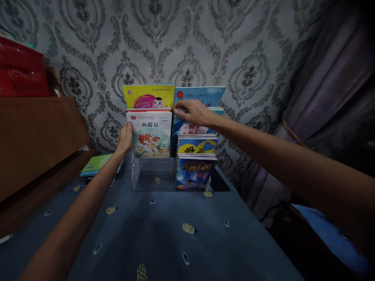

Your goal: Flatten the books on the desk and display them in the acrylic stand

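A clear acrylic stand holds children's books in two stepped columns. My left hand is closed at the left edge of a white picture book with Chinese lettering, some fingers hidden. That book stands upright in front of a yellow book. My right hand reaches across the front of a light-blue book, fingers stretched left, tips close to the white book's upper right corner. Below it stand a fish-story book, a blue-and-yellow book and a dark-blue book.
Several thin books lie stacked on the blue patterned tablecloth at left. A brown wooden cabinet with a red box borders the left side. Patterned wallpaper rises behind, and a curtain hangs at right.
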Tool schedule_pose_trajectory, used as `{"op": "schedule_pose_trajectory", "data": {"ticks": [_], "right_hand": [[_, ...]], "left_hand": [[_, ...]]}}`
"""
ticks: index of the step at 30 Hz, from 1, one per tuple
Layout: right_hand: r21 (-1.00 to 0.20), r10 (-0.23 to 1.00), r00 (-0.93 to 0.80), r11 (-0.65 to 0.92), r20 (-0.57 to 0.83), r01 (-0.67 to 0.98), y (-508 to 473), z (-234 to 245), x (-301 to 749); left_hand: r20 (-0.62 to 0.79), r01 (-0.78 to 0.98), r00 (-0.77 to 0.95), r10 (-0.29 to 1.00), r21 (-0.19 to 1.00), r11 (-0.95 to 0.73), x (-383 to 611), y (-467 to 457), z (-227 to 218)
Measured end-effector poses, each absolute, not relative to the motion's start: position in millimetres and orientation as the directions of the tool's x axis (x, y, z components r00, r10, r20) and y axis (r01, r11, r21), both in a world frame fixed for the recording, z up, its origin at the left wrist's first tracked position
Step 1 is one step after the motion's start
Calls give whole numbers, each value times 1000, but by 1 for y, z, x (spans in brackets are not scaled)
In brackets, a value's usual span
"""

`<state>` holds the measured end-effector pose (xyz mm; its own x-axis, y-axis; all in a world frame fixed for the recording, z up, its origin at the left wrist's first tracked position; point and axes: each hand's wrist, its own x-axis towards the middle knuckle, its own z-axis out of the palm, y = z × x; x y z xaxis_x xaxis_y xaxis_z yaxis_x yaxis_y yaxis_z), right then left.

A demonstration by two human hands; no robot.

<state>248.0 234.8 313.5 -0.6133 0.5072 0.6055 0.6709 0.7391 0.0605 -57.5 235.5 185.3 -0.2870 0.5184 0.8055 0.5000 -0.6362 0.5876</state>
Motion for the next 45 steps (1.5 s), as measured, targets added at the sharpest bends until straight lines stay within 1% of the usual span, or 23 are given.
{"op": "schedule_pose_trajectory", "data": {"ticks": [6, 10, 13, 15, 17, 19, 21, 22, 24, 27, 28, 30, 33, 37, 41, 45], "right_hand": [[45, 572, -554, 670, 605, 741, 229, 311, 240], [54, 563, -563, 676, 605, 735, 230, 311, 246], [49, 557, -541, 667, 630, 743, 232, 310, 266], [22, 559, -507, 658, 656, 753, 236, 308, 287], [-24, 557, -458, 652, 693, 757, 240, 306, 310], [-95, 555, -388, 651, 736, 753, 245, 303, 330], [-208, 562, -302, 668, 770, 714, 250, 298, 345], [-283, 574, -261, 687, 777, 669, 252, 294, 350], [-457, 618, -184, 721, 765, 521, 255, 284, 355], [-690, 728, -92, 676, 679, 257, 258, 268, 355], [-743, 763, -75, 643, 642, 188, 258, 262, 354], [-807, 812, -66, 584, 580, 91, 259, 253, 353], [-825, 823, -78, 565, 563, -1, 262, 243, 352], [-781, 777, -81, 623, 624, -40, 271, 238, 354], [-742, 738, -86, 669, 670, -40, 279, 236, 356], [-726, 721, -101, 688, 686, -21, 280, 235, 357]], "left_hand": [[807, 526, -277, 522, 582, -621, -57, 230, 186], [808, 581, -287, 515, 574, -577, -54, 223, 184], [807, 618, -274, 523, 564, -547, -53, 218, 186], [830, 652, -276, 484, 532, -541, -51, 213, 192], [880, 710, -281, 383, 459, -534, -44, 203, 202], [931, 772, -243, 274, 356, -526, -30, 191, 217], [961, 805, -138, 240, 250, -538, -9, 180, 233], [967, 813, -66, 248, 196, -548, 3, 176, 242], [958, 813, 88, 273, 89, -576, 27, 174, 257], [912, 783, 252, 324, 4, -622, 56, 186, 273], [896, 780, 284, 342, -8, -626, 62, 192, 276], [870, 786, 328, 368, -35, -617, 69, 204, 280], [844, 817, 378, 381, -111, -565, 72, 215, 284], [805, 875, 415, 424, -226, -427, 74, 211, 287], [782, 907, 407, 471, -283, -313, 78, 201, 288], [758, 906, 418, 501, -305, -293, 79, 201, 288]]}}
